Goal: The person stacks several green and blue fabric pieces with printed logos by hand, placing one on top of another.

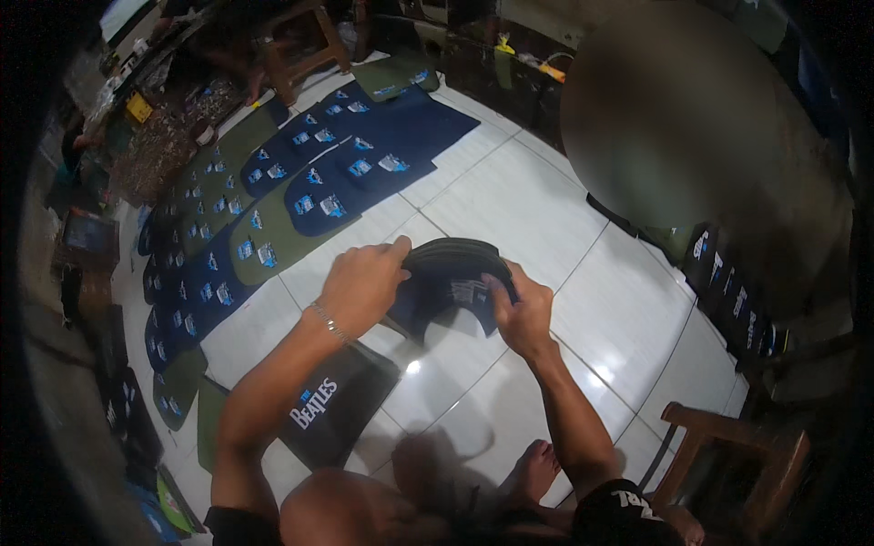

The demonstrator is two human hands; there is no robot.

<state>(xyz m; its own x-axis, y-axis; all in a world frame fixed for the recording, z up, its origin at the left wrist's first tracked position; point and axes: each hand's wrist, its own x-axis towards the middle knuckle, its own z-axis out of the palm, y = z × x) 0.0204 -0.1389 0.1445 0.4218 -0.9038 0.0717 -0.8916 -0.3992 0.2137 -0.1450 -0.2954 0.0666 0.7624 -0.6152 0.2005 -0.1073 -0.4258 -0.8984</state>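
Above the tiled floor, my left hand (pixel 364 287) and my right hand (pixel 525 314) hold a stack of dark fabric pieces (pixel 446 282) between them. The stack bends into an arch, and its layered edges show along the top. My fingers close on its left and right sides, thumbs toward me. A faint pale print shows on the inner face near my right thumb. Below my left forearm lies a dark fabric piece (pixel 341 409) with white and blue lettering, partly over an olive piece (pixel 211 419).
Overlapping navy printed panels (pixel 414 136) and olive panels (pixel 259 232) spread over the floor at left. More dark lettered pieces (pixel 724 282) lie at right. Wooden stools stand at lower right (pixel 728 455) and at the back (pixel 305 55). A large blurred patch covers the upper right.
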